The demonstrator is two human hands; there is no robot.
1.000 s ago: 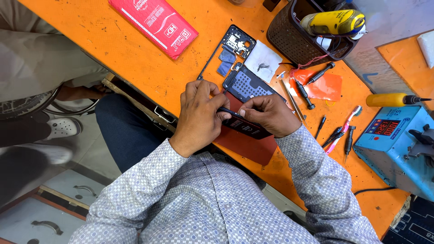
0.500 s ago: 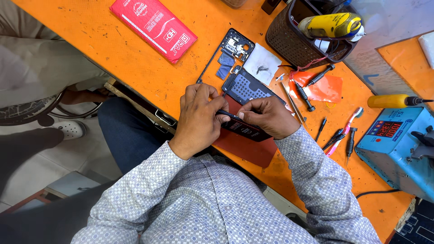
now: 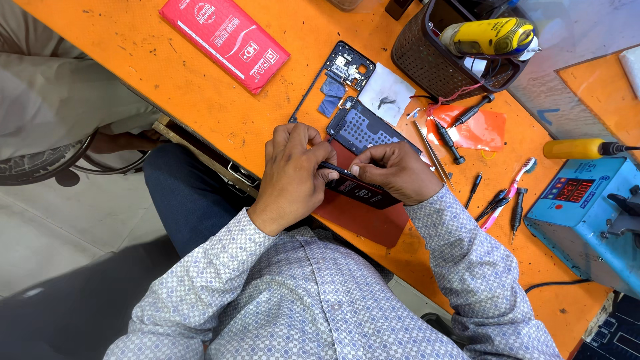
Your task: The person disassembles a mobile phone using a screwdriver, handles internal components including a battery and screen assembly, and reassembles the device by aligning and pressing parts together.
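Observation:
Both hands grip a thin black slab (image 3: 360,189), likely a phone battery, held on edge over a dark red mat (image 3: 363,220). My left hand (image 3: 292,170) pinches its left end. My right hand (image 3: 393,172) pinches its top edge from the right. Just beyond the fingers lies an opened phone body (image 3: 363,129) with a dotted dark blue inside. A black phone frame (image 3: 340,70) lies further back on the orange bench (image 3: 200,93).
A red flat packet (image 3: 223,37) lies at the back left. A dark basket (image 3: 447,60) holds a yellow tool. Screwdrivers (image 3: 460,133), tweezers, a toothbrush (image 3: 510,193) and a blue power unit (image 3: 590,220) stand to the right. Another person's legs are at the left.
Both hands keep hold of the black slab in nearly the same spot; the fingers have shifted slightly along its edge. The camera view has drifted a little.

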